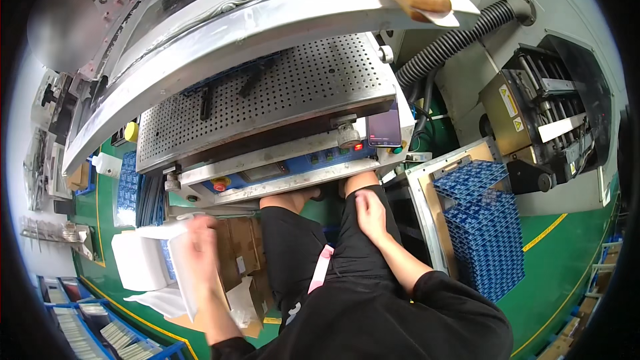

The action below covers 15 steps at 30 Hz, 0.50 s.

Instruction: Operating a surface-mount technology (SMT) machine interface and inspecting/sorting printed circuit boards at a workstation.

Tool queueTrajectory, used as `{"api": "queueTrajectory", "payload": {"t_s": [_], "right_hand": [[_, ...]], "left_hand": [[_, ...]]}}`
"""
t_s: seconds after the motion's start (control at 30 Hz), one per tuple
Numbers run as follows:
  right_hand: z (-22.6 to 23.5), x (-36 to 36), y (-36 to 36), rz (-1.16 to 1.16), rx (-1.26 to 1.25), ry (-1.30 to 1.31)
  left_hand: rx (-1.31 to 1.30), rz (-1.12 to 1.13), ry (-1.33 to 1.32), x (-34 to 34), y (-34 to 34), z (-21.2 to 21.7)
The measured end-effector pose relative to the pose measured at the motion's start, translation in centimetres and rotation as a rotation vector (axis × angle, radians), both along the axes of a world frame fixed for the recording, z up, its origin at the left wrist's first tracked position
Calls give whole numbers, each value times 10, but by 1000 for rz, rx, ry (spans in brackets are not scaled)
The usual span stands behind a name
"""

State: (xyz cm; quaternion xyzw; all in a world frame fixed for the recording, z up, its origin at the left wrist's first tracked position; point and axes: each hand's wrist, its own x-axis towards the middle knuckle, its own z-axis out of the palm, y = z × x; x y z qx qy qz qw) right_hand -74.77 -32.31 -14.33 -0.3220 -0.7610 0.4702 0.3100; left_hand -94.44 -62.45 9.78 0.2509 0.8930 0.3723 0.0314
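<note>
The right hand [371, 215] lies on the black shorts [288, 240] over the right thigh, fingers loosely curled; whether it pinches anything I cannot tell. The blurred left hand [202, 247] overlaps white, sheet-like packaging [137, 261] at the person's left, its grip unclear. Farther out are blue latticed stacked trays [481, 243] rightward and a grey perforated metal plate [300, 97] ahead, beneath a silver metal frame [233, 43].
</note>
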Motion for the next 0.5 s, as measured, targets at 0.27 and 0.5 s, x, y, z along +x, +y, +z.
{"api": "queueTrajectory", "payload": {"t_s": [0.27,0.5], "right_hand": [[20,-17,-9,392,345,-353],[13,3,-8,388,318,-275]], "left_hand": [[-495,467,522,-180,-129,-10],[-579,334,645,-132,-128,-6]]}}
